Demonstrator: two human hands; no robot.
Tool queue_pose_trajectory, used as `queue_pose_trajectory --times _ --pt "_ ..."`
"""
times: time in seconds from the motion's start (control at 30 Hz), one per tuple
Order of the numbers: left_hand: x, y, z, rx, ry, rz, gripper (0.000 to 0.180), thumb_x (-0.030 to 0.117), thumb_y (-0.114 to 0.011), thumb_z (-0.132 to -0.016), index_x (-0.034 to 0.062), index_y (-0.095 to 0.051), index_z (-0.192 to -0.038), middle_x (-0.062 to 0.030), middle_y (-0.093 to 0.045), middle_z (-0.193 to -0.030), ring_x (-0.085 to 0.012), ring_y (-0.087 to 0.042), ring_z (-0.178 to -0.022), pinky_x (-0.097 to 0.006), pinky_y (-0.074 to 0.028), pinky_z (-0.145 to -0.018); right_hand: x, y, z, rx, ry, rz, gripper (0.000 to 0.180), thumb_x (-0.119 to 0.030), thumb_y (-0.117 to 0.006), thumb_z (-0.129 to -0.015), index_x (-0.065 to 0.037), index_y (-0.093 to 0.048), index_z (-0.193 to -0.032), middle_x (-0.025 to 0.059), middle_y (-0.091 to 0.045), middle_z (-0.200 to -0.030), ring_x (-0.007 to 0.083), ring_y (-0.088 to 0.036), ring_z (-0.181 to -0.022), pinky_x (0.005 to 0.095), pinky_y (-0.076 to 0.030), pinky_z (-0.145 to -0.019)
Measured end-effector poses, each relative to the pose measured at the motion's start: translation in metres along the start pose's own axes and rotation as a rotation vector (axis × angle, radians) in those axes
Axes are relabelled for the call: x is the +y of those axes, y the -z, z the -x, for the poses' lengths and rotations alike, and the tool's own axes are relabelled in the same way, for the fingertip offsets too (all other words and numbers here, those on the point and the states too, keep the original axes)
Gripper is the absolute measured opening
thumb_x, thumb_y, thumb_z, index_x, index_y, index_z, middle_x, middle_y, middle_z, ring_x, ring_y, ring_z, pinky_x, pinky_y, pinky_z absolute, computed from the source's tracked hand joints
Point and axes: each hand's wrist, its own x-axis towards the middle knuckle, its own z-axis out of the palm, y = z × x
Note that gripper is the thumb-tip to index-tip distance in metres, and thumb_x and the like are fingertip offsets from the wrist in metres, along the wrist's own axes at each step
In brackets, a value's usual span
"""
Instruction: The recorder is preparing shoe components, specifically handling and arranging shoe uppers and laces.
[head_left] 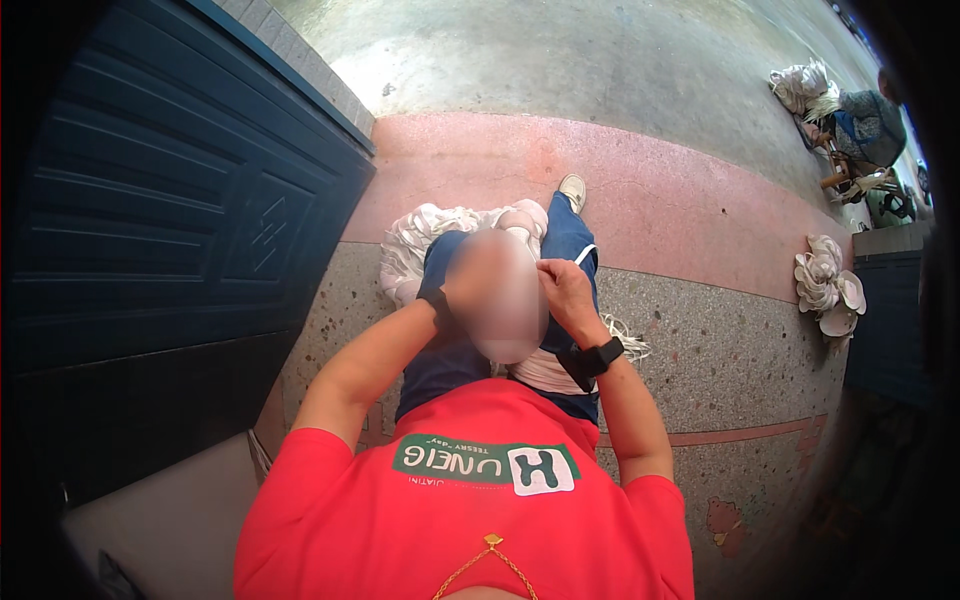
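Note:
A blurred oval patch over my lap hides most of my left hand (466, 285) and whatever it may hold; its fingers cannot be made out. At the patch's right edge, my right hand (568, 294) is closed in a pinch, thumb and fingertips together. What lies in that pinch is too small to name. Beyond my hands, a heap of white, soft-looking pieces (402, 256) lies by my left knee. White cloth-like material (545, 372) rests on my lap below the right hand. A bundle of thin white cords (627, 338) hangs or lies just right of my leg.
A dark blue panelled door (190, 180) stands close on my left. To the right, a stack of white rounded pieces (830, 285) sits on the speckled floor (710, 350). Another person (868, 130) sits at the far right beside a white bundle (803, 87).

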Motion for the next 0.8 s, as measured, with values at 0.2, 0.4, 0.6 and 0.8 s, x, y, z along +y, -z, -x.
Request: queue_pose_trajectory --times 0.2,0.4,0.6,0.8 --pt "-0.001 -0.005 0.002 0.047 0.129 0.147 0.028 0.026 -0.081 -0.076 0.0015 -0.075 -0.086 -0.0174 -0.073 -0.084 -0.0314 -0.073 -0.08 -0.04 -0.057 -0.075 0.004 -0.017 -0.006 0.01 0.027 0.238 0.013 -0.016 -0.063 -0.091 -0.005 -0.07 -0.088 0.0154 -0.066 -0.087 0.0366 -0.062 -0.089 0.0497 -0.05 -0.078" --pt "-0.003 -0.004 0.001 0.021 0.174 0.227 0.028 0.026 -0.081 -0.076 0.0005 -0.076 -0.088 -0.0144 -0.075 -0.082 -0.0226 -0.073 -0.077 -0.034 -0.057 -0.074 -0.003 -0.018 -0.012 -0.021 0.065 0.335 0.01 -0.012 -0.065 -0.087 -0.003 -0.068 -0.084 0.0159 -0.065 -0.085 0.0359 -0.06 -0.086 0.0469 -0.049 -0.078" --pt "0.002 0.001 0.001 0.016 0.238 0.309 0.024 0.024 -0.08 -0.075 0.0019 -0.076 -0.084 -0.0157 -0.075 -0.082 -0.0272 -0.074 -0.078 -0.037 -0.057 -0.075 -0.004 -0.012 -0.022 -0.093 0.118 0.371 0.01 -0.011 -0.065 -0.085 -0.002 -0.068 -0.082 0.0171 -0.064 -0.083 0.036 -0.059 -0.084 0.0461 -0.049 -0.078" --pt "0.002 0.001 0.002 0.016 0.252 0.331 0.025 0.025 -0.08 -0.075 0.0017 -0.076 -0.084 -0.0155 -0.075 -0.082 -0.0263 -0.074 -0.078 -0.036 -0.057 -0.074 -0.002 -0.014 -0.027 -0.151 0.119 0.354 0.011 -0.011 -0.064 -0.084 -0.001 -0.069 -0.082 0.0196 -0.066 -0.086 0.0389 -0.061 -0.089 0.0502 -0.051 -0.077"
